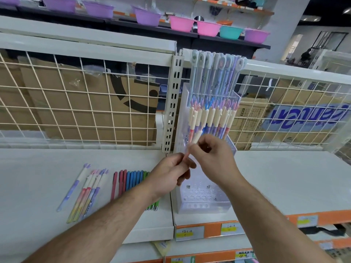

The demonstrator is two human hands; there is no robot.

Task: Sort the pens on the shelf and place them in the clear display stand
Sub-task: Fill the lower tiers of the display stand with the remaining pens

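1. The left hand (171,173) and right hand (214,158) are both pinching one pink pen (195,138), holding it just in front of the clear stand (205,198).
2. Placing is under way; next, the pen probably needs steering into a free hole.

I work from one head-worn wide-angle view. It looks forward and down onto the shelf (47,173) at close range, facing the wire back panel (85,103). The left hand (169,175) and right hand (212,156) sit near frame centre; straight lines bow toward the borders.
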